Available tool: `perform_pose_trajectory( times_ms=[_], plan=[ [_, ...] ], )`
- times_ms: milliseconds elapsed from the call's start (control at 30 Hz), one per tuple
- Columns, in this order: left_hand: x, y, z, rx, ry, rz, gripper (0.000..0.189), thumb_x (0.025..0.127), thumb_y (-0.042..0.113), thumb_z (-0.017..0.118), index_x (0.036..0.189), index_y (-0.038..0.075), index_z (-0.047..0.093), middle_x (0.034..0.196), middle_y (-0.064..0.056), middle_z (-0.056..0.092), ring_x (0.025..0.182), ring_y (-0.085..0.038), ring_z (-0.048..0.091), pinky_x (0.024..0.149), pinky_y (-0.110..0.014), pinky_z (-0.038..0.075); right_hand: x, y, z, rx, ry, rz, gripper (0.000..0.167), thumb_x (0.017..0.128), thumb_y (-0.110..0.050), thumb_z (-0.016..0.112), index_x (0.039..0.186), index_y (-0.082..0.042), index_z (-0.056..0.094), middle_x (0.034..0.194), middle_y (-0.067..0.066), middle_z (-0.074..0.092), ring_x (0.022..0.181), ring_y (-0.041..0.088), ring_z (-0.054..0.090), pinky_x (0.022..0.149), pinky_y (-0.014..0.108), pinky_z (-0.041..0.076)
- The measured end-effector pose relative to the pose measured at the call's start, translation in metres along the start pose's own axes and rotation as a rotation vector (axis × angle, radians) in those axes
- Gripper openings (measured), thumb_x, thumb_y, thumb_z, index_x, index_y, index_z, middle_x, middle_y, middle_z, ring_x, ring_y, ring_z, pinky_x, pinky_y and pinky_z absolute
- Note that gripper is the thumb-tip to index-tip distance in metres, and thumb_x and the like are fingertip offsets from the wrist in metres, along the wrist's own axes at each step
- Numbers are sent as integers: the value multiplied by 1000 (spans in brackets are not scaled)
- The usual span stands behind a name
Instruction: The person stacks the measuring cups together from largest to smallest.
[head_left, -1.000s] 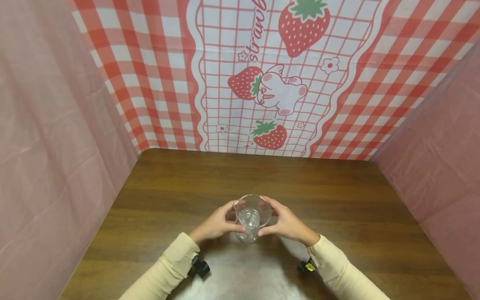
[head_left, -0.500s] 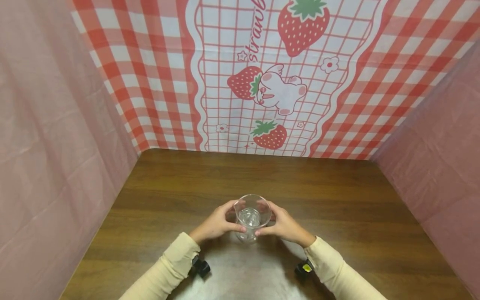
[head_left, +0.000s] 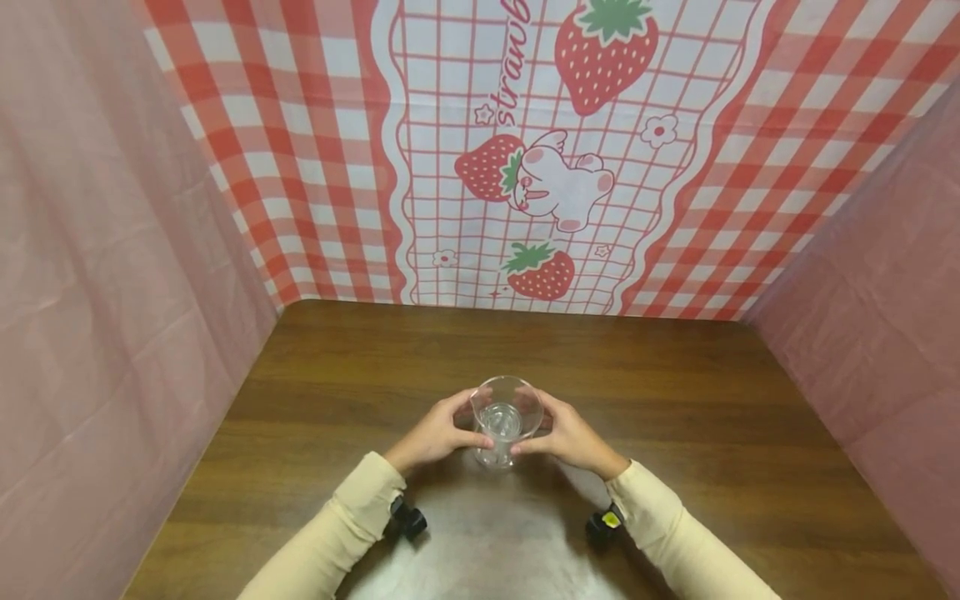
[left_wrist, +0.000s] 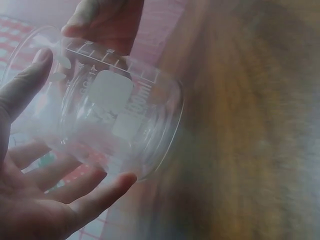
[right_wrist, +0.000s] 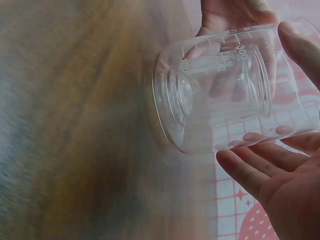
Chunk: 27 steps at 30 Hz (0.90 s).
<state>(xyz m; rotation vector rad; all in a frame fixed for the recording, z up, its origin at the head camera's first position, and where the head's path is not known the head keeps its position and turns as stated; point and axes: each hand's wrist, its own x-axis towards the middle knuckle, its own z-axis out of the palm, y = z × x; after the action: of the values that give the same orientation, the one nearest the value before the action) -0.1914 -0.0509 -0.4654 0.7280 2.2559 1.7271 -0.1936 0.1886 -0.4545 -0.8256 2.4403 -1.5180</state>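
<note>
A clear glass beaker [head_left: 507, 408] with white volume markings stands between both hands near the middle of the table. A smaller clear glass vessel [right_wrist: 262, 82] shows nested inside it in the right wrist view. My left hand [head_left: 438, 433] grips the beaker's left side, thumb on the near face and fingers spread round the far side. From the right, my right hand [head_left: 576, 435] holds it in the same way. Both thumbs point toward each other across the near wall. The beaker's base is close to the wood, partly masked by glare and reflections in the glass.
The brown wooden table [head_left: 360, 350] reaches back to a red-and-white checked cloth [head_left: 330, 167] with strawberry prints. Pink curtains [head_left: 112, 292] hang along both sides. Small black devices [head_left: 408, 518] sit under the cream sleeves [head_left: 337, 517] at the wrists.
Both hands have moved the beaker slightly away from the body, toward the back cloth. The right hand's fingers and thumb have shifted a little along the glass.
</note>
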Motion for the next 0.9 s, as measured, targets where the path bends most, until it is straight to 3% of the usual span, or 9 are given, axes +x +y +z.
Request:
perform_pose_trajectory(
  times_ms=[367, 600, 900],
  plan=[
    [18, -3, -3, 2, -5, 6, 81, 77, 11, 82, 144, -5, 40, 147, -25, 45, 131, -42, 49, 112, -53, 40, 9, 8, -10, 39, 16, 7, 84, 70, -9, 86, 140, 8, 42, 134, 32, 53, 112, 41, 61, 94, 39, 57],
    [18, -7, -2, -18, 7, -18, 80, 77, 10, 81, 144, -4, 40, 148, -24, 44, 133, -40, 47, 114, -52, 37, 11, 7, -10, 66, -3, 16, 86, 70, -6, 86, 139, 13, 39, 134, 34, 51, 115, 44, 59, 96, 39, 56],
    [17, -8, -5, -1, 10, -40, 77, 78, 12, 80, 142, -5, 42, 147, -24, 46, 133, -38, 48, 115, -51, 36, 13, 10, -7, 58, -28, 47, 87, 72, -12, 85, 141, 9, 38, 134, 30, 54, 118, 42, 58, 98, 39, 55]
  ],
)
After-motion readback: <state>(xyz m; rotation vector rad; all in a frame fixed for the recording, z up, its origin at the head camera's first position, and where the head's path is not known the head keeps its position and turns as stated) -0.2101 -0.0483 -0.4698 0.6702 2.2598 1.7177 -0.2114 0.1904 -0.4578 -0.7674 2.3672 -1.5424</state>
